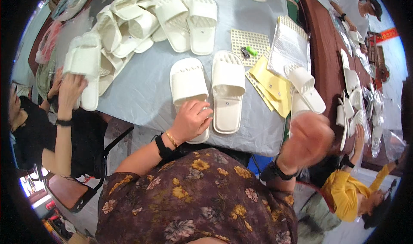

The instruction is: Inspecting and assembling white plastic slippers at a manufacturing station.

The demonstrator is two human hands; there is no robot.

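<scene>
Two white slippers lie side by side on the grey-covered table in front of me: a left one (189, 82) and a right one (228, 91). My left hand (192, 120) lies over the heel half of the left slipper, its fingers bent together at the inner edge; the thumb is hidden. A small mark (227, 103) shows on the right slipper's insole. My right hand (310, 135) is raised at the table's right edge, smeared by motion, so its fingers cannot be read. Just beyond it are another white slipper (306, 89) and yellow sheets (272, 89).
White slippers (129, 22) are heaped at the far left, with a pair (202, 22) beside them. A sticker sheet (249, 43) carries small green and black items (249, 51). A silvery packet (291, 46) lies nearby. A co-worker's hand (73, 87) holds a slipper at left.
</scene>
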